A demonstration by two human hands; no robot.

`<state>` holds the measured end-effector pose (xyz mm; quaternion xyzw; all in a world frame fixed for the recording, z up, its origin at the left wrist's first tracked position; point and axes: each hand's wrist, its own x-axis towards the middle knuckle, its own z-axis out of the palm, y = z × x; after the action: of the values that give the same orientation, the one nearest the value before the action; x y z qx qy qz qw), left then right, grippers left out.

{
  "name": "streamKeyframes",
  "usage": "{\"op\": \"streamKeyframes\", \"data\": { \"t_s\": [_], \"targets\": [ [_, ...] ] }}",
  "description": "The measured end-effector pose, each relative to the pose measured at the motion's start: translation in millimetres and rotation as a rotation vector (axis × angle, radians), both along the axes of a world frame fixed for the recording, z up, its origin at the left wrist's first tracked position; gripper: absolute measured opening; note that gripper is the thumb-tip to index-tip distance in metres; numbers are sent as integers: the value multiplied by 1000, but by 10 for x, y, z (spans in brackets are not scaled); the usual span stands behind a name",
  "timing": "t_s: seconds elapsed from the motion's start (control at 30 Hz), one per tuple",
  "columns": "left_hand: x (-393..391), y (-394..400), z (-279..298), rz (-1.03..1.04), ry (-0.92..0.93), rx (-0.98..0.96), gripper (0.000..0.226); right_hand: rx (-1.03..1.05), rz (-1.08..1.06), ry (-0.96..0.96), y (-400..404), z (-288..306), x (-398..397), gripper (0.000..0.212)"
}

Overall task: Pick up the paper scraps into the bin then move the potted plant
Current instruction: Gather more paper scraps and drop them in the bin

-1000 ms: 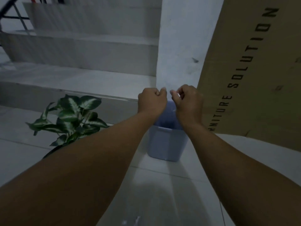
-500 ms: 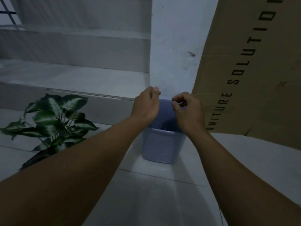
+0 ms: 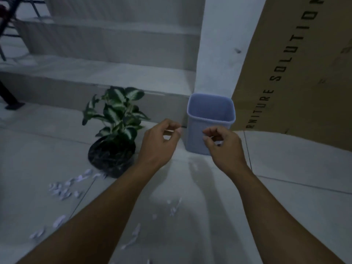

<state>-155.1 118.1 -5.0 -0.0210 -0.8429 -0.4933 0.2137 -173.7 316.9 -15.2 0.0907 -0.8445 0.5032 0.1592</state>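
The pale blue square plastic bin stands at centre frame against the bottom stair, with the leafy plant in its black pot just left of it, probably so scraps can be dropped in from close by. White paper scraps lie scattered over the tiled floor at lower left and bottom centre. Both the left hand and the right hand hover before the bin, fingers loosely curled and half open (holding nothing I can make out).
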Motion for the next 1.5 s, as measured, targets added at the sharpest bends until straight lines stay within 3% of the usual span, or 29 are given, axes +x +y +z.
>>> {"op": "streamKeyframes", "data": {
  "t_s": [0.17, 0.3, 0.43, 0.53, 0.7, 0.87, 1.0, 1.23, 1.4, 1.5],
  "targets": [
    [608, -248, -380, 56, -59, 9, 12, 54, 72, -223, -110, -492, 637, 16],
    [900, -462, -754, 80, -152, -3, 15, 220, 210, -360, -264, -944, 888, 30],
    [1227, -692, -1104, 22, -244, -137, 19, 396, 280, -438, -416, -1312, 976, 55],
    [1456, -895, -1316, 13, -301, -245, 25, 508, 343, -477, -532, -1573, 1063, 60],
    [1847, -1220, -1611, 30, -427, -424, 51, 643, 542, -309, -780, -1808, 1294, 65],
    [2077, -1375, -1781, -72, -497, -454, 54, 629, 685, -176, -1065, -1807, 1525, 59],
    [2130, -1338, -1808, -66, -488, -398, 51, 580, 692, -105, -1157, -1853, 1641, 47],
    [2361, -1290, -1928, -207, -448, -540, 72, 554, 629, 10, -1068, -1953, 1701, 22],
    [2364, -1192, -1914, -182, -411, -452, 53, 635, 707, 10, -848, -1870, 1660, 38],
    [2446, -1074, -1911, -206, -359, -468, 58, 625, 689, -21, -679, -1842, 1730, 43]
  ]
}}
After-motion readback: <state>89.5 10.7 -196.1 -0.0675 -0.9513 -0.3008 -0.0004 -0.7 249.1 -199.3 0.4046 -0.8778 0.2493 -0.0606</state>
